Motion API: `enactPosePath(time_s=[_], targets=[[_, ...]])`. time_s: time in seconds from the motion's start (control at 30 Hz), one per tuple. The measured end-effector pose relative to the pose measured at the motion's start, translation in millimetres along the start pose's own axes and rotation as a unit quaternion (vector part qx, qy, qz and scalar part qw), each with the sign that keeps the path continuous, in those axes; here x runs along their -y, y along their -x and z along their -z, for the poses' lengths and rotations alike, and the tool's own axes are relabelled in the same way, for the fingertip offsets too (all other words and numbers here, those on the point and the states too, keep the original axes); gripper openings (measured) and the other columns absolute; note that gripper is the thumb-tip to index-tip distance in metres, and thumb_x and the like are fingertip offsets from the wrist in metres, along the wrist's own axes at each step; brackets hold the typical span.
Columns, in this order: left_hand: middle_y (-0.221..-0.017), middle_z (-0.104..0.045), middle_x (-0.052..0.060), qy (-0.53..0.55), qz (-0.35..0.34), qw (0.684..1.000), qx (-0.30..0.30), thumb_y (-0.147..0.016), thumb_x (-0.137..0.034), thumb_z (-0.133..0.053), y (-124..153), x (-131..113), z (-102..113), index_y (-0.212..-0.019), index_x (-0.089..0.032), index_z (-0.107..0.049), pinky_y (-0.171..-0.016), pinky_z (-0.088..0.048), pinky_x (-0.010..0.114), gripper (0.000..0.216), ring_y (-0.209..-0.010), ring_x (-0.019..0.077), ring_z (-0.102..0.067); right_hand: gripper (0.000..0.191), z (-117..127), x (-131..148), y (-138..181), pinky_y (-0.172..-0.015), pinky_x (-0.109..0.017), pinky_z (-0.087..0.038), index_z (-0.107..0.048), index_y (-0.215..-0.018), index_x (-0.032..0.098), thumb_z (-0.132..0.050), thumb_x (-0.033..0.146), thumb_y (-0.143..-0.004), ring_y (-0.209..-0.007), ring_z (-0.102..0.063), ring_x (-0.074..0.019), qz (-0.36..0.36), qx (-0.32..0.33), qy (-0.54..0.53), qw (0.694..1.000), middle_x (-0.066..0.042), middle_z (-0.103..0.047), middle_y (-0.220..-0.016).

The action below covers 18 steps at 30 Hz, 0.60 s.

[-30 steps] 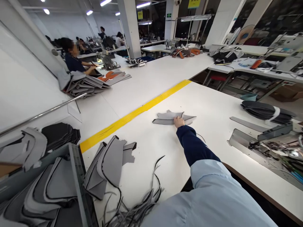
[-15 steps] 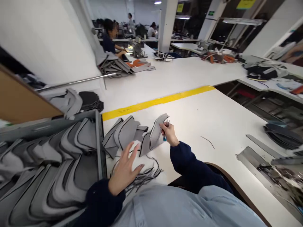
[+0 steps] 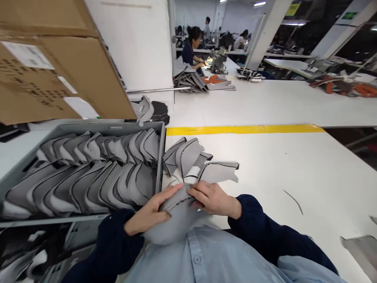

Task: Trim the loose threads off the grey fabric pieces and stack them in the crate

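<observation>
A curved grey fabric piece with a dark stitched seam is held close against my body. My left hand grips its left side, thumb on the near face and fingers along the upper edge. At the upper right edge, my right hand pinches it, with some fingertips hidden behind the fabric. The snips seen earlier in that hand cannot be made out. Just beyond my hands lie a small pile of similar grey pieces and a single dark-edged grey panel.
Left of my hands stands a grey crate with two rows of curved grey pieces. Behind it is a cardboard box. Yellow tape crosses the white table; a dark thread lies at right. A co-worker sits beyond.
My right hand has come back toward my body, and my left has closed from spread fingers; both now hold a grey piece. A panel lies by the pile. The view has turned left.
</observation>
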<state>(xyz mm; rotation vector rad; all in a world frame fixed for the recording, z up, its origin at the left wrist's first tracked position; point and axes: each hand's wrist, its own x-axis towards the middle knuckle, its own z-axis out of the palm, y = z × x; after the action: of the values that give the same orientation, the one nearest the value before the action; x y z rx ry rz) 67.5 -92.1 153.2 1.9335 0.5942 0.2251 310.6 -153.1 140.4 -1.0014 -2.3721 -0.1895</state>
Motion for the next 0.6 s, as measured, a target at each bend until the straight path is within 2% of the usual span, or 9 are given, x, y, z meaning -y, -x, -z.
enactPosePath(time_s=[0.07, 0.17, 0.23, 0.27, 0.37, 0.43, 0.47, 0.53, 0.6], targets=[[-0.145, -0.034, 0.01, -0.089, 0.005, 0.996, 0.003, -0.073, -0.007, -0.045, 10, -1, -5, -0.141, -0.023, -0.033, -0.105, -0.032, 0.045, 0.072, -0.13, 0.0295, -0.035, 0.022, -13, 4, -1, -0.045, -0.023, -0.036, -0.048, -0.105, 0.012, -0.03, 0.015, -0.091, -0.058, -0.049, -0.0136, 0.024, 0.008, -0.062, 0.998, -0.005, -0.057, -0.074], [-0.141, -0.036, 0.014, -0.276, 0.032, 0.957, -0.09, -0.082, -0.011, -0.039, 20, 8, -13, -0.137, -0.022, -0.039, -0.097, -0.039, 0.05, 0.056, -0.123, 0.0322, -0.04, 0.02, -27, 11, -3, -0.047, -0.022, -0.037, -0.05, -0.097, 0.014, -0.032, 0.011, -0.089, -0.054, -0.046, -0.0114, -0.052, 0.0, -0.178, 0.983, -0.003, -0.055, -0.07], [-0.136, -0.041, 0.016, -0.329, 0.058, 0.933, -0.133, -0.089, -0.017, -0.032, 25, 16, -17, -0.137, -0.023, -0.04, -0.084, -0.048, 0.044, 0.049, -0.105, 0.0284, -0.054, 0.016, -30, 13, -6, -0.05, -0.022, -0.038, -0.052, -0.092, 0.016, -0.036, 0.015, -0.09, -0.056, -0.049, -0.011, -0.107, 0.006, -0.251, 0.962, -0.002, -0.056, -0.07], [-0.131, -0.045, 0.016, -0.324, 0.065, 0.933, -0.143, -0.091, -0.021, -0.029, 27, 20, -18, -0.137, -0.023, -0.041, -0.076, -0.05, 0.039, 0.047, -0.092, 0.0243, -0.058, 0.015, -31, 14, -8, -0.051, -0.021, -0.039, -0.053, -0.089, 0.016, -0.038, 0.017, -0.091, -0.056, -0.049, -0.0109, -0.125, 0.016, -0.281, 0.951, -0.001, -0.056, -0.068], [-0.098, -0.06, 0.011, -0.213, 0.055, 0.962, -0.16, -0.092, -0.036, -0.03, 32, 23, -19, -0.122, -0.018, -0.057, -0.062, -0.047, 0.027, 0.044, -0.066, 0.016, -0.054, 0.021, -31, 15, -14, -0.053, -0.021, -0.038, -0.055, -0.079, 0.017, -0.042, 0.027, -0.092, -0.056, -0.049, -0.0101, -0.158, 0.062, -0.35, 0.921, 0.0, -0.055, -0.064], [-0.066, -0.055, 0.003, -0.057, 0.075, 0.985, -0.144, -0.089, -0.047, -0.035, 33, 20, -19, -0.088, -0.014, -0.068, -0.053, -0.041, 0.023, 0.046, -0.055, 0.0134, -0.046, 0.027, -32, 15, -17, -0.054, -0.021, -0.038, -0.055, -0.076, 0.018, -0.043, 0.035, -0.093, -0.056, -0.049, -0.0099, -0.174, 0.092, -0.389, 0.9, 0.001, -0.054, -0.063], [-0.055, -0.047, 0.0, 0.037, 0.105, 0.985, -0.131, -0.085, -0.052, -0.039, 34, 18, -19, -0.069, -0.014, -0.064, -0.048, -0.036, 0.022, 0.049, -0.05, 0.0117, -0.04, 0.029, -33, 14, -18, -0.055, -0.021, -0.039, -0.055, -0.077, 0.018, -0.043, 0.04, -0.092, -0.057, -0.05, -0.0102, -0.184, 0.104, -0.399, 0.892, 0.001, -0.054, -0.063], [-0.046, -0.035, -0.003, 0.198, 0.182, 0.955, -0.121, -0.076, -0.062, -0.046, 34, 14, -20, -0.049, -0.016, -0.047, -0.041, -0.026, 0.021, 0.053, -0.043, 0.0086, -0.029, 0.032, -33, 12, -17, -0.059, -0.023, -0.043, -0.054, -0.087, 0.018, -0.045, 0.048, -0.089, -0.062, -0.052, -0.0121, -0.211, 0.115, -0.385, 0.891, 0.0, -0.056, -0.07], [-0.045, -0.032, -0.005, 0.286, 0.236, 0.918, -0.142, -0.067, -0.067, -0.053, 33, 12, -20, -0.046, -0.018, -0.039, -0.041, -0.022, 0.022, 0.055, -0.043, 0.0074, -0.025, 0.04, -29, 10, -16, -0.069, -0.029, -0.047, -0.049, -0.107, 0.017, -0.046, 0.052, -0.088, -0.076, -0.055, -0.016, -0.235, 0.106, -0.339, 0.905, -0.005, -0.057, -0.088]])
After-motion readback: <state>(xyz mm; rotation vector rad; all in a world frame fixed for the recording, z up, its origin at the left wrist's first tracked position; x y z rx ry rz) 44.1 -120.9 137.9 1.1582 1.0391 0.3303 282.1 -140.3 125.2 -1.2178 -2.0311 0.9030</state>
